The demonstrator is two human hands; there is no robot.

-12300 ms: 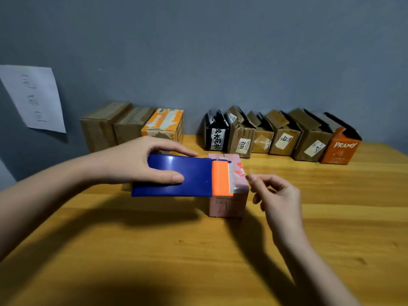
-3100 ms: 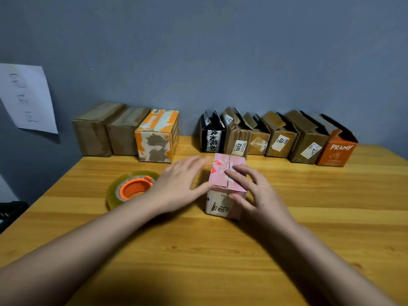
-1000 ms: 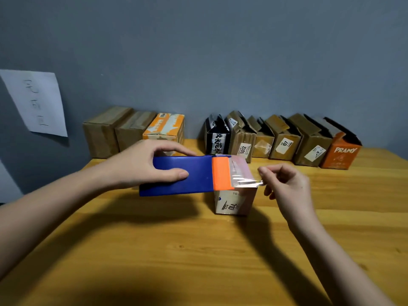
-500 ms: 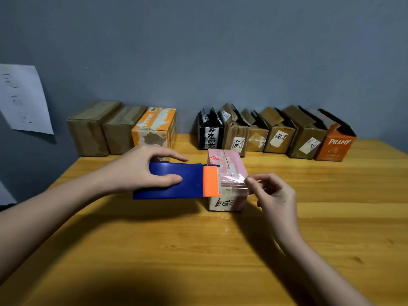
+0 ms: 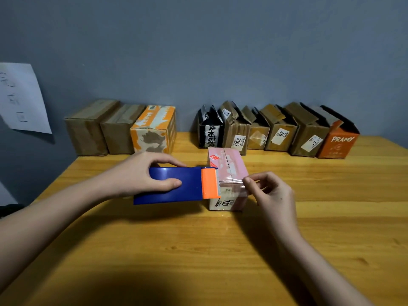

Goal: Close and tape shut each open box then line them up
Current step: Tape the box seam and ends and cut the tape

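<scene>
Lining wooden table (image 5: pixel 198 250), grey wall (image 5: pixel 220 51)

Blue tape dispenser (image 5: pixel 174 186) hides its roll; wall paper (image 5: pixel 21 98) writing blurred.

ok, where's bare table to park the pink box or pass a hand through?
Free: the gap in the back row between the orange-white box and the black box; the wide near table between both forearms; the strip right of the pink box, before the open boxes. Crowded: the centre, where the left hand grips the tape dispenser and the right hand pinches tape.
</scene>
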